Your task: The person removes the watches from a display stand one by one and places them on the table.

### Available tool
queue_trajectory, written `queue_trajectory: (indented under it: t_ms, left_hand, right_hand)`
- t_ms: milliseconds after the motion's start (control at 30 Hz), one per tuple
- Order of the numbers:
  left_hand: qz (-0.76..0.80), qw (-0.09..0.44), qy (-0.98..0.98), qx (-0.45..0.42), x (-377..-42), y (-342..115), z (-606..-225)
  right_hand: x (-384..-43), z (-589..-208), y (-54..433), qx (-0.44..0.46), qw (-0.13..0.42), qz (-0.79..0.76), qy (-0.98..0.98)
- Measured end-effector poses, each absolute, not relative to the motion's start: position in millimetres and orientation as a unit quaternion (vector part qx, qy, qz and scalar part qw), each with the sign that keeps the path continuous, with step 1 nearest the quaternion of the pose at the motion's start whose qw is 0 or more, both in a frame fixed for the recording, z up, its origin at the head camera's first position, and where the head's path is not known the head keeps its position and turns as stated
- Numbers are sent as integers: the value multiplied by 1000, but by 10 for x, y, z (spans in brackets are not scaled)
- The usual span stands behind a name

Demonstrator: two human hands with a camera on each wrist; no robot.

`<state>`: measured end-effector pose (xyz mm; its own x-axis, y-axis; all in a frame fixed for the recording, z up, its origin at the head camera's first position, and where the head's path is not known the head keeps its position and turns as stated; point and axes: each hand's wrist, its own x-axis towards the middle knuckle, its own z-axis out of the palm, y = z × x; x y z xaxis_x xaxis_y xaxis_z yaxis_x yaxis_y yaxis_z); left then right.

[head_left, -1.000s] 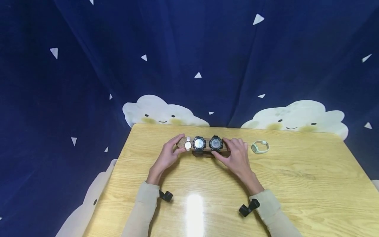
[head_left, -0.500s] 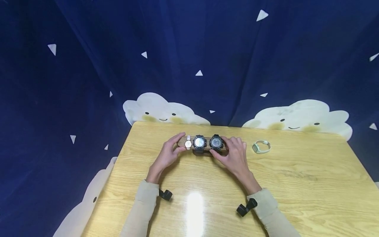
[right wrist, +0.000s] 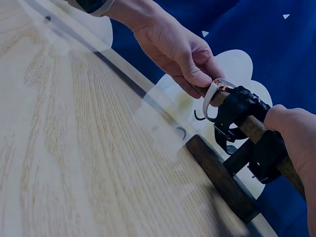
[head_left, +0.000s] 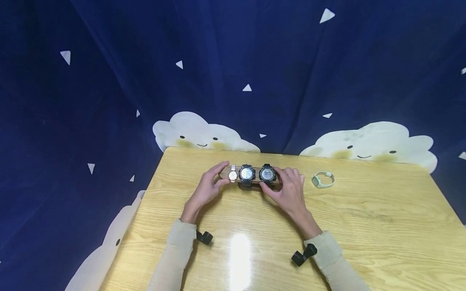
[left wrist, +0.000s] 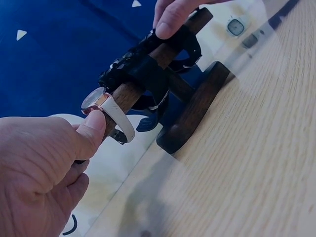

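Observation:
A dark wooden watch stand (left wrist: 197, 111) rises from the table, and three wristwatches sit along its bar. At the bar's left end, my left hand (head_left: 207, 189) pinches the small white-strapped watch (head_left: 233, 176), thumb against its rose-gold case in the left wrist view. A black digital watch (head_left: 246, 173) is strapped round the middle of the bar, with no hand on it. My right hand (head_left: 291, 190) holds the other black digital watch (head_left: 267, 173), thumb at its lower edge and index finger at its upper right. The left hand's other fingers are partly hidden behind the bar.
A pale green watch (head_left: 323, 180) lies on the wooden table (head_left: 382, 206) right of the stand. Behind the table hangs a dark blue curtain (head_left: 218, 72) with white clouds and triangles. Glare marks the table's front middle.
The head view has tilted slightly, shifting the scene a little up and right. Both hands stay at the same watches, and the stand keeps its place.

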<state>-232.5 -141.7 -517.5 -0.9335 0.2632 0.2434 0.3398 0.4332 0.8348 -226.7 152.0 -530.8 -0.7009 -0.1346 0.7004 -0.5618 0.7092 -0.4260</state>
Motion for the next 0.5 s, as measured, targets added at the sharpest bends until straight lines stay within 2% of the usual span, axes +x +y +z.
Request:
queue_trajectory:
  t_ms: [500]
  left_hand:
    - [-498, 44, -848, -179, -2329, -1412, -5186]
  right_hand:
    - [-2247, -5305, 1577, 195, 336, 338, -857]
